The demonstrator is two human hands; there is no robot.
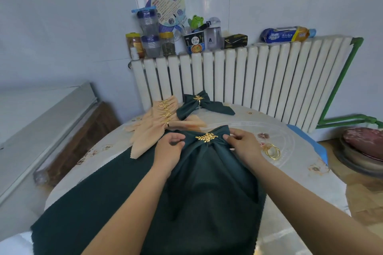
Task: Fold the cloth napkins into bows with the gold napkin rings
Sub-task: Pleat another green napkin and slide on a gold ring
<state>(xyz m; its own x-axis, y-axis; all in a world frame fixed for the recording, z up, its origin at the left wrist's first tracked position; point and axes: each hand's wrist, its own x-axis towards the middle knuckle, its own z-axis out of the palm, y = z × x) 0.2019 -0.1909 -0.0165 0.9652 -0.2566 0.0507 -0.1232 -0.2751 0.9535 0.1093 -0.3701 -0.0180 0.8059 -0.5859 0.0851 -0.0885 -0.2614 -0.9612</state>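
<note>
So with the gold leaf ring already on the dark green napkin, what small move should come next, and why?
Probably pull the two loops outward to even the bow. The gold leaf-shaped napkin ring already cinches the dark green cloth napkin, and the left hand and right hand each pinch a loop beside it.

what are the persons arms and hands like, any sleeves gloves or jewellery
Both forearms are bare up to the frame edge, with no sleeves in view. The left hand and right hand wear no gloves, and no rings, bracelets or watch show on the fingers or wrists. No markings are visible either.
</note>
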